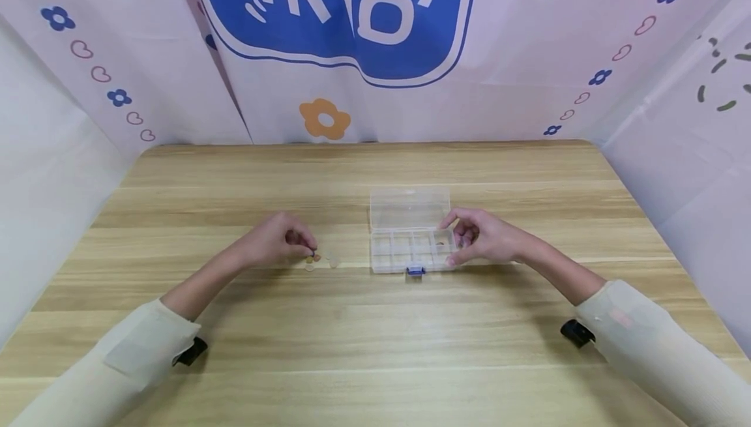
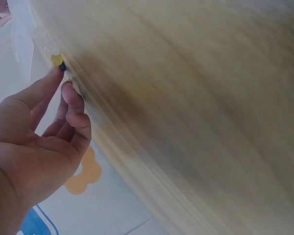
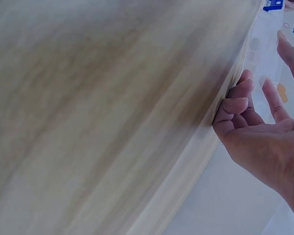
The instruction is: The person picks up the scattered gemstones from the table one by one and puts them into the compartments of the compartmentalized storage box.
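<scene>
My left hand (image 1: 276, 241) is low over the table, thumb and forefinger pinching a small dark blue piece (image 2: 62, 66). By those fingertips lie small round pieces: a yellow one (image 2: 57, 59), an orange-brown one (image 1: 317, 258) and clear ones (image 1: 334, 262). Their exact kind is too small to tell. To the right stands a clear plastic compartment box (image 1: 401, 261), its lid (image 1: 409, 208) folded back and a blue latch (image 1: 416, 271) in front. My right hand (image 1: 487, 236) holds the box at its right end, thumb at the front corner, forefinger near the hinge, other fingers curled.
A wood-grain table (image 1: 364, 336) carries everything. Behind it hangs a white printed cloth (image 1: 499, 101) with a blue sign and an orange flower; white cloth also flanks both sides. A small brownish piece (image 1: 440, 243) appears in a right-hand compartment. Dark straps (image 1: 577, 333) show under the sleeves.
</scene>
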Demonstrator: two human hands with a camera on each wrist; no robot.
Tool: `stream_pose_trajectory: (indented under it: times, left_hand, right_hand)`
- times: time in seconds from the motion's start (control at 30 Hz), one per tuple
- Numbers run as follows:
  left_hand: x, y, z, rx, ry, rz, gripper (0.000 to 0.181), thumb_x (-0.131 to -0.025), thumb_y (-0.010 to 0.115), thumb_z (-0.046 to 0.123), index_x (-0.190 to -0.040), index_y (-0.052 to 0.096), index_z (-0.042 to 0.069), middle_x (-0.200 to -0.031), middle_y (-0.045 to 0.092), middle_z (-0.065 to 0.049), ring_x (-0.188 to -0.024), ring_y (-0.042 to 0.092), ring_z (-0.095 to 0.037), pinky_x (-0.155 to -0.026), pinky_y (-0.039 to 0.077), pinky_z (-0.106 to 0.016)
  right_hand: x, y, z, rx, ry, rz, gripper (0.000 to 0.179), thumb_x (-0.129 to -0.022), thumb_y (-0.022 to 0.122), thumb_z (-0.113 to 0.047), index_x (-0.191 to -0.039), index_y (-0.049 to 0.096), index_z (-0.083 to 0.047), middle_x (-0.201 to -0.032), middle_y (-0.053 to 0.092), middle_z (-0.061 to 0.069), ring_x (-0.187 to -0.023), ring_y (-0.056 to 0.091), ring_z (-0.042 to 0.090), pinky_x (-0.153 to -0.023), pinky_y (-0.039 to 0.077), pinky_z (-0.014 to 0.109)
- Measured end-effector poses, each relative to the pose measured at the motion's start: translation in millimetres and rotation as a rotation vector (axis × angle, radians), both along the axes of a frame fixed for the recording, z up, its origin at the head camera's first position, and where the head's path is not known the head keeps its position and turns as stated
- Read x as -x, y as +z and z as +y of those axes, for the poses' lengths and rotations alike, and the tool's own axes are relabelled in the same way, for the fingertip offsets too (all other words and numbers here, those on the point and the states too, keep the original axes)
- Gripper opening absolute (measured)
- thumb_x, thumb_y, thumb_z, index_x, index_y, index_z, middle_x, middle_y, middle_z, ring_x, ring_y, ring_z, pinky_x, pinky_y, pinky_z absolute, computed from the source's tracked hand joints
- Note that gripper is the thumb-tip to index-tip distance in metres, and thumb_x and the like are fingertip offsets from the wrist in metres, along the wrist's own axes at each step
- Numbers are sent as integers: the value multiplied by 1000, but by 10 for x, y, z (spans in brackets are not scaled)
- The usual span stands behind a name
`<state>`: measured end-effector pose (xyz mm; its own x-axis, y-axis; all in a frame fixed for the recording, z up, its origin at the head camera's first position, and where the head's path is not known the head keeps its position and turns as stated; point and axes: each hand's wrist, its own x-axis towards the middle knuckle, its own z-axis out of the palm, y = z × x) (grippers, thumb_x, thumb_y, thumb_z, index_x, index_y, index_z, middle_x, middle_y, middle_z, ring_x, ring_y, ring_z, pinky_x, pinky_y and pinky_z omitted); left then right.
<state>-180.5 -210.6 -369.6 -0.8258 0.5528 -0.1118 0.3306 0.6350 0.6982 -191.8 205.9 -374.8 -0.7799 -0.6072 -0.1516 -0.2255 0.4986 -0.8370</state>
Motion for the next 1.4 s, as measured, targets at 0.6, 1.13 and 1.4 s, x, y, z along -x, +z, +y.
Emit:
stream_pose_trajectory:
  times: [0.6,1.13,1.4]
  left_hand:
    - [-2,20,23,0,-4,-43,9,-90,76,-4,-85,73,2,-78,66,-4,-71,55,-16,-62,46,-22]
    - [12,39,15,17,16,-38,6,-91,75,-4,-89,72,1,-82,68,-4,-75,60,-19,-67,52,-26]
    - [32,40,40,-3,41,-24,5,-91,75,-3,-91,73,1,-82,68,-5,-77,59,-19,-67,50,-25]
  right_hand:
    - [11,-17,2,0,-3,-12,55,-80,89,-4,-124,58,4,-88,60,10,-77,52,19,-69,45,24]
    - [10,-29,9,7,1,-12,53,-81,88,-5,-124,58,3,-88,61,10,-77,52,19,-68,44,24]
    - [16,-28,14,2,0,-6,53,-80,89,-5,-123,58,3,-87,60,10,-77,52,19,-69,44,24]
